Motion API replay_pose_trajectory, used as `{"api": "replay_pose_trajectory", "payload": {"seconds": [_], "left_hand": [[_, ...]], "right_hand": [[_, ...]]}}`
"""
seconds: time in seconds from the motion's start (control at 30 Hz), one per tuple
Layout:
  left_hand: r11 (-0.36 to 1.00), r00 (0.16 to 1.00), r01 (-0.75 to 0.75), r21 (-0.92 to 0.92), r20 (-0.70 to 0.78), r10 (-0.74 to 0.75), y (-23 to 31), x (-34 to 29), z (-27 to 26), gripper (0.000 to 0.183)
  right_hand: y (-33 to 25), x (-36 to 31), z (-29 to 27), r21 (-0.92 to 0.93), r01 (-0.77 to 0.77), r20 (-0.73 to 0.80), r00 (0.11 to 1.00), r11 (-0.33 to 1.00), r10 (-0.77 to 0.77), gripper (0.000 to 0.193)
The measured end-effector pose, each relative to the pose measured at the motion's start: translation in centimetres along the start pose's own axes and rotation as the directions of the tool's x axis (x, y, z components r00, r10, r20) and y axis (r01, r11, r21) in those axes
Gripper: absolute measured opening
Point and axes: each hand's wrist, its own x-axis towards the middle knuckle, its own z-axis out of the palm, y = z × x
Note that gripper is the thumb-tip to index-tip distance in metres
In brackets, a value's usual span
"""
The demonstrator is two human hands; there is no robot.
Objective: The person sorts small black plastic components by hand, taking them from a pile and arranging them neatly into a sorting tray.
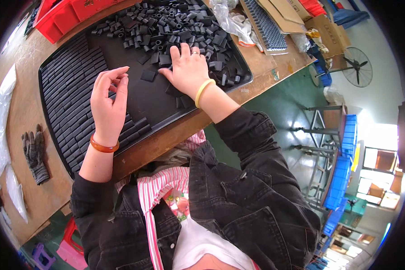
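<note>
A large black tray (139,101) lies on the wooden table. Along its left side run many rows of small black cylindrical pieces (72,85), laid tightly end to end. Loose black tube-like pieces (166,24) are heaped at its far side, some flat-looking. My left hand (109,101) hovers by the right edge of the rows, fingers loosely bent, thumb apart from the forefinger, nothing seen between them. My right hand (187,67) reaches palm down over the near edge of the heap, its fingers spread on the pieces. A flat black piece (148,75) lies just left of its thumb.
Beyond the tray's far left corner stands a red crate (69,18). A dark knit glove (35,155) and clear plastic wrapping (3,112) lie on the left. Toward the far right are a white glove (243,29), a ridged black sheet (265,27) and cardboard (281,13).
</note>
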Motion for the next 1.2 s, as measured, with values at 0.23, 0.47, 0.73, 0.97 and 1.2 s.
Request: {"api": "replay_pose_trajectory", "payload": {"seconds": [0.23,0.47,0.73,0.97,1.2], "left_hand": [[1.000,1.000,-0.022,-0.017,0.020,0.022,0.5,0.0,-0.1,0.014],[1.000,0.999,-0.015,-0.007,0.031,0.015,0.6,0.1,-0.2,0.012],[1.000,0.999,-0.021,0.007,0.043,0.021,0.6,0.0,-0.1,0.011],[1.000,0.998,-0.003,0.003,0.067,0.003,0.6,0.0,-0.2,0.011],[1.000,0.998,-0.015,0.019,0.063,0.014,0.8,0.1,-0.3,0.011]], "right_hand": [[2.7,0.8,1.5,0.069,0.035,-0.075,0.997,0.997,-0.030,0.042],[3.6,1.9,1.5,0.177,0.017,0.027,0.999,0.984,-0.022,0.033],[6.4,3.7,1.6,0.829,-0.189,0.077,0.971,0.527,0.228,0.033],[7.8,4.7,-0.5,0.380,-0.521,0.641,0.744,-0.764,-0.189,0.038],[7.1,4.8,-0.9,0.562,-0.552,0.622,0.773,-0.617,-0.125,0.041]]}}
